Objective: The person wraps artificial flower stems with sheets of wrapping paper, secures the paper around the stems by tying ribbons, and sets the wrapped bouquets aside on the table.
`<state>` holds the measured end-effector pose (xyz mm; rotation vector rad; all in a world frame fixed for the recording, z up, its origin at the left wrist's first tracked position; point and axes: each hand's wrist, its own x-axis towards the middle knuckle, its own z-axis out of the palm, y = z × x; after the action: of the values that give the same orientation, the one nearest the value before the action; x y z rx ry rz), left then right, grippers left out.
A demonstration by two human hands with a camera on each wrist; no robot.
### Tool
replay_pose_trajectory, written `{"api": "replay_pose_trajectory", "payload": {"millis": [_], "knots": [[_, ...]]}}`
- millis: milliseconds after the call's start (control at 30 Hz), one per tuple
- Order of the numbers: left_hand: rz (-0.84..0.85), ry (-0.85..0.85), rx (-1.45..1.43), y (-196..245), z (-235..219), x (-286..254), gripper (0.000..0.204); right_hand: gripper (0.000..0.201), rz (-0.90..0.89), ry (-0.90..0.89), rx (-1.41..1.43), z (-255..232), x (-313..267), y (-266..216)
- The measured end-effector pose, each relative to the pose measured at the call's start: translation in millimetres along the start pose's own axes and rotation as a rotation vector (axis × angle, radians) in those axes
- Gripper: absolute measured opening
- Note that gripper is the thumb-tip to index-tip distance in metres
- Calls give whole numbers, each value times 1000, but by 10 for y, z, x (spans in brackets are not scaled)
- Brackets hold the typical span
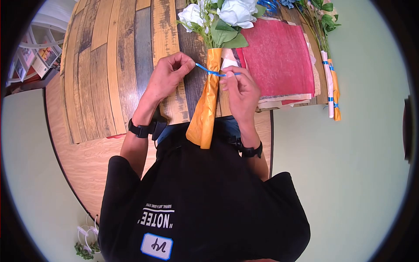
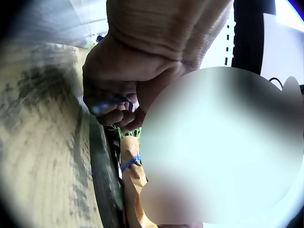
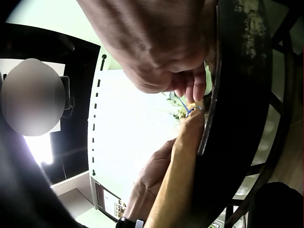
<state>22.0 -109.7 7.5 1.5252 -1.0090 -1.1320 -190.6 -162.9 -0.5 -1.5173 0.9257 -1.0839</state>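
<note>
A bouquet of white roses (image 1: pixel 238 13) with green leaves lies on the wooden table, its stems wrapped in orange-yellow paper (image 1: pixel 204 111). The paper's lower end hangs past the table edge toward the person. Around its upper part runs a blue ribbon (image 1: pixel 213 73), which shows as a crossed band in the left wrist view. To the left of the wrap, my left hand (image 1: pixel 168 74) pinches one ribbon end between thumb and fingers. On the other side, my right hand (image 1: pixel 242 91) pinches the other end. The ribbon stretches between both hands across the wrap.
Stacked sheets of red and pale wrapping paper (image 1: pixel 279 61) lie right of the bouquet. Farther right, two wrapped bunches (image 1: pixel 330 87), one white and one orange, overhang the table edge. A coil of blue ribbon (image 1: pixel 267 6) sits at the back. A shelf (image 1: pixel 41 52) stands at the left.
</note>
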Motion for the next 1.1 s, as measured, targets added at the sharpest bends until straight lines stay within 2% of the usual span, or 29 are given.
{"api": "replay_pose_trajectory", "payload": {"millis": [33, 67, 133, 333, 467, 633, 867, 1100], "knots": [[34, 5, -11, 55, 18, -12, 14, 18, 50, -28, 126, 26, 27, -36], [36, 5, -9, 102, 41, -22, 14, 18, 49, -26, 127, 41, 51, -55], [29, -16, -97, 183, 86, -39, 13, 21, 165, -94, 251, 71, 104, -69], [-44, -156, -152, 257, 163, -18, 16, 26, 264, -174, 181, 101, 227, 23], [29, -82, -231, 258, 262, 20, 16, 27, 281, -139, 217, 108, 233, 1], [-77, -154, -539, 240, 282, 73, 15, 27, 393, -77, 535, 104, 231, 28], [-79, -99, -499, 174, 323, 143, 15, 27, 365, -26, 605, 124, 211, 37], [1, -146, -235, 86, 241, 121, 15, 26, 367, -65, 563, 75, 208, 144]]}}
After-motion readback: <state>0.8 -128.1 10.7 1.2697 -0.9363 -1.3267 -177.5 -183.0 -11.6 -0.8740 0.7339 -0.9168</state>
